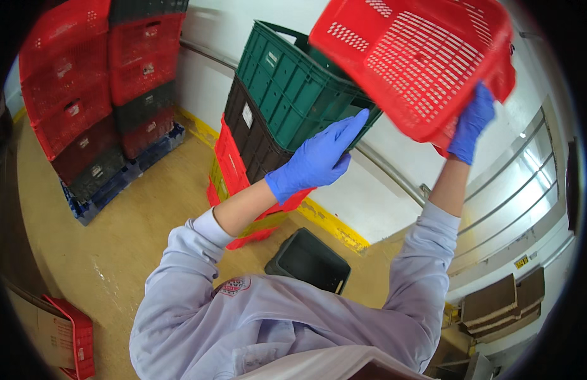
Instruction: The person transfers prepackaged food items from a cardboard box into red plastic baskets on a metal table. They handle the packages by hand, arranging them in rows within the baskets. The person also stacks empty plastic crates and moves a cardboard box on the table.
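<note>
While the right hand (473, 123) clamps its fingers on the red basket (426, 63), raised near the green crate (284, 88) | left hand (317, 157): fingers straight, nearly together, holding nothing | advisable: a second grip opposite should keep it level.

Left grip (320, 154) blue-gloved, fingers extended, pointing up-right. Right grip (473, 126) raised higher, fingers partly hidden. Forearms (246, 208) outstretched, bare near wrists.

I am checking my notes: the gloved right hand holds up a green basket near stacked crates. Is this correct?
Not quite: the head view shows the basket is red, not green. The gloved right hand does hold it up near stacked crates.
</note>
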The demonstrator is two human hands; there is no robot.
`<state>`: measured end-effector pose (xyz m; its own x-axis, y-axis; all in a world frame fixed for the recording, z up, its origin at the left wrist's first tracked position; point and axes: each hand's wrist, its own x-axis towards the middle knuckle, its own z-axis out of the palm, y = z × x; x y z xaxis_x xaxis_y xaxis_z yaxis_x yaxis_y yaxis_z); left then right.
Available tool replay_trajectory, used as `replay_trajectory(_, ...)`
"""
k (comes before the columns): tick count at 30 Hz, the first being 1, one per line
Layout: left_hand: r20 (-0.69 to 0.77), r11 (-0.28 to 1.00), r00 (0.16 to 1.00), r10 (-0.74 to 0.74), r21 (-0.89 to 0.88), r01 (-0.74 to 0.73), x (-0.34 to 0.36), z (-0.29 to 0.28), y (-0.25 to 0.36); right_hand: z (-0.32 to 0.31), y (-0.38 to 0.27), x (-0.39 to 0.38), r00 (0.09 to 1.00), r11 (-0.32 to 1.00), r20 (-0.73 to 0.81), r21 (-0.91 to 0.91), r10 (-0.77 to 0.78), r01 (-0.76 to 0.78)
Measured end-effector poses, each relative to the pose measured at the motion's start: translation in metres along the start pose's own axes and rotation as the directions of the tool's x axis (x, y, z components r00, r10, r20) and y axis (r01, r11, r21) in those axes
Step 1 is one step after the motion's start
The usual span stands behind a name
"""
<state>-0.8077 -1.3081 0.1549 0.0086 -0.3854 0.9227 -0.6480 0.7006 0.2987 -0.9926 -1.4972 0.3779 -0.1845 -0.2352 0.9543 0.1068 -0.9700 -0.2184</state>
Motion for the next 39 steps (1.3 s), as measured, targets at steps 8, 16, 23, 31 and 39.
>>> replay_trajectory(8, -0.161, 0.99, 0.986, -0.042, 0.123, 0.063, -0.003, -0.002, -0.013, 0.111, 0.006, -0.011, 0.933, 0.979, 0.352, -0.156, -0.072, 0.134)
replay_trajectory(16, -0.047, 0.977, 0.997, -0.062, 0.203, 0.07, -0.014, 0.086, -0.04, 0.009, 0.09, -0.069, 0.917, 0.895, 0.346, -0.316, -0.201, 0.315)
replay_trajectory(23, 0.052, 0.767, 0.978, -0.201, 0.63, 0.124, -0.049, 0.175, -0.088, -0.276, 0.28, -0.255, 0.724, 0.596, -0.013, -0.559, 0.689, -0.577)
replay_trajectory(31, 0.106, 0.239, 0.98, -0.168, 0.969, -0.064, -0.064, 0.21, -0.163, -0.643, 0.321, -0.615, 0.161, -0.112, -0.293, -0.731, 0.942, -0.673)
replay_trajectory(39, 0.132, -0.064, 0.985, -0.107, 0.988, -0.139, -0.069, 0.225, -0.171, -0.68, 0.28, -0.716, -0.183, -0.453, -0.425, -0.716, 0.886, -0.531)
